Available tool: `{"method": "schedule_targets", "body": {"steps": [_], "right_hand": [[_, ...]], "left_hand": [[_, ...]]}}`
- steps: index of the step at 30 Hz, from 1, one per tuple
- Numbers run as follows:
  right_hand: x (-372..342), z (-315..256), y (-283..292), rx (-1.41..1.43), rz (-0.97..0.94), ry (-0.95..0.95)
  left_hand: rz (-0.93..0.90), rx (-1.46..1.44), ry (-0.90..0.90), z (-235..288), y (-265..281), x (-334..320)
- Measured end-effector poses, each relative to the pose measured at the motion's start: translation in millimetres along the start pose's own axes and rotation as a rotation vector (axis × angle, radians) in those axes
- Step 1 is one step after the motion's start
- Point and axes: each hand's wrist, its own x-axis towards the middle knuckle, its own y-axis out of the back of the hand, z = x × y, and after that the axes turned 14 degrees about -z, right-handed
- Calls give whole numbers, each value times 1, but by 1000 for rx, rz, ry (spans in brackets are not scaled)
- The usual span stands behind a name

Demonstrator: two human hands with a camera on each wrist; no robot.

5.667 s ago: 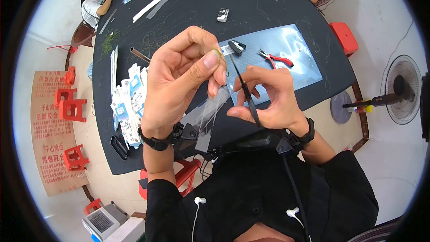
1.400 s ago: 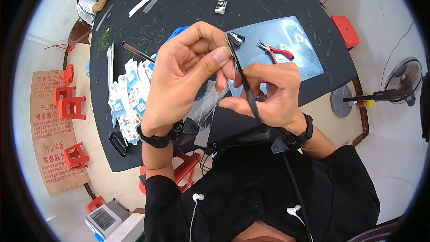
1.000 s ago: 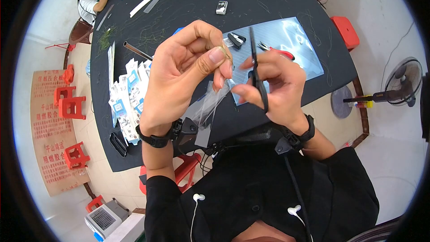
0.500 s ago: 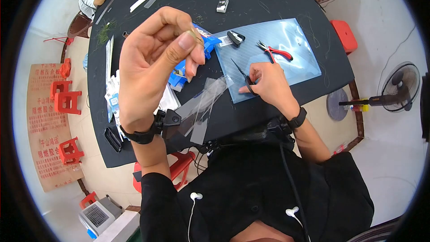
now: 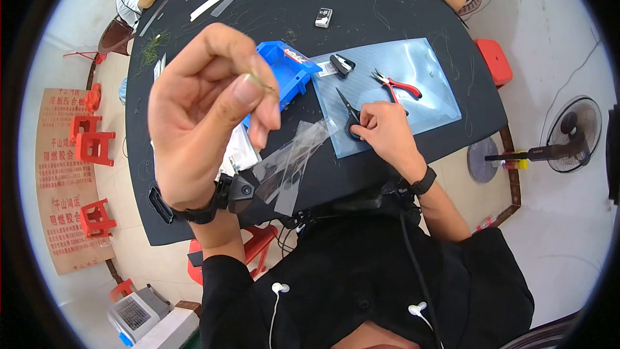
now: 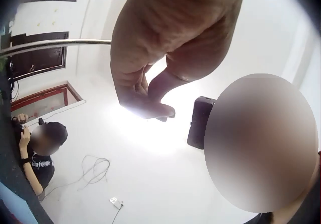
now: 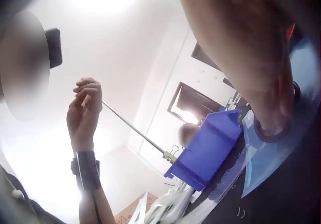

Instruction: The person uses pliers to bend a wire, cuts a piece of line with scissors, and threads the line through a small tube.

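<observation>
Raised over the left side of the table, my left hand [image 5: 203, 106] pinches something tiny, thin and greenish [image 5: 266, 86] between thumb and fingertips; its kind is too small to make out. In the left wrist view the thumb and fingers [image 6: 150, 106] come together. Down on the translucent blue sheet [image 5: 439, 100], my right hand [image 5: 391, 132] grips the black scissors [image 5: 351, 119] by the handles, with the blades pointing away from me. The right wrist view shows the right hand [image 7: 251, 68] low over the sheet, covering much of the scissors.
A blue bin [image 5: 287, 68] stands behind the left hand. Red-handled pliers [image 5: 403, 87] and a black stapler [image 5: 342, 64] lie on the sheet. Clear plastic strips [image 5: 290, 161] and white packets [image 5: 240, 152] are near the front edge. A rod [image 7: 133, 128] rises beside the bin.
The scissors were up at the left hand's fingertips; the right hand has lowered them to the blue sheet. My left hand has moved left, its fingertips still pinched, uncovering the blue bin.
</observation>
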Motion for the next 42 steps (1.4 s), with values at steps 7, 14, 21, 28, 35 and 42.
{"method": "schedule_targets", "body": {"steps": [7, 14, 21, 28, 35, 42], "right_hand": [[-4, -13, -1, -249, 34, -14], [-11, -120, 77, 386, -192, 540], [-29, -207, 104, 1116, -730, 620], [-9, -204, 74, 1097, -366, 922], [33, -199, 76, 1021, -26, 1240], [62, -186, 107, 955, -475, 1177]], "left_hand": [[61, 71, -126, 20, 2, -11], [150, 158, -146, 30, 8, -17], [211, 128, -106, 32, 10, -16], [268, 106, -57, 31, 13, -13], [361, 114, -26, 29, 16, -6], [508, 128, -134, 14, 2, -1]]}}
